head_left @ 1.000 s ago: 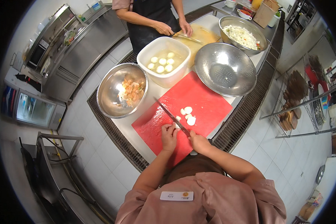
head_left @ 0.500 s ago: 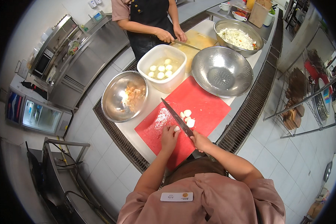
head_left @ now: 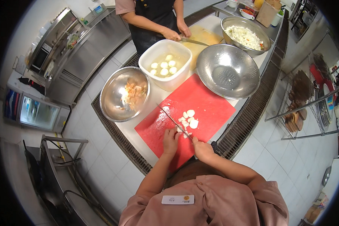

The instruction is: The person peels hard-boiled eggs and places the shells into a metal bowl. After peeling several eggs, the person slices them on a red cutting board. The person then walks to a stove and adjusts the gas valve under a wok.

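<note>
My right hand [head_left: 203, 149] is closed round the handle of a long knife [head_left: 168, 115], whose blade slants away to the far left over a red cutting board [head_left: 211, 98]. Fingers curled, my left hand [head_left: 171, 140] presses a white piece of what looks like boiled egg [head_left: 179, 129] against the board beside the blade. Small cut bits lie around the blade near my right hand. Just right of the knife, several larger white egg pieces [head_left: 191, 113] sit in a loose group. My fingers partly hide the piece being held.
Beyond the board stand a steel bowl [head_left: 111, 84] with brownish shell-like scraps, a white tub [head_left: 173, 80] of whole white eggs in liquid, and a steel colander [head_left: 229, 60]. Farther back is a bowl of chopped white food [head_left: 245, 35]. Opposite, a co-worker's hand [head_left: 172, 34] holds a knife.
The knife has come down across the held piece, its edge now turned to the board. Small cut bits now lie beside the blade. My left fingers stay at the piece.
</note>
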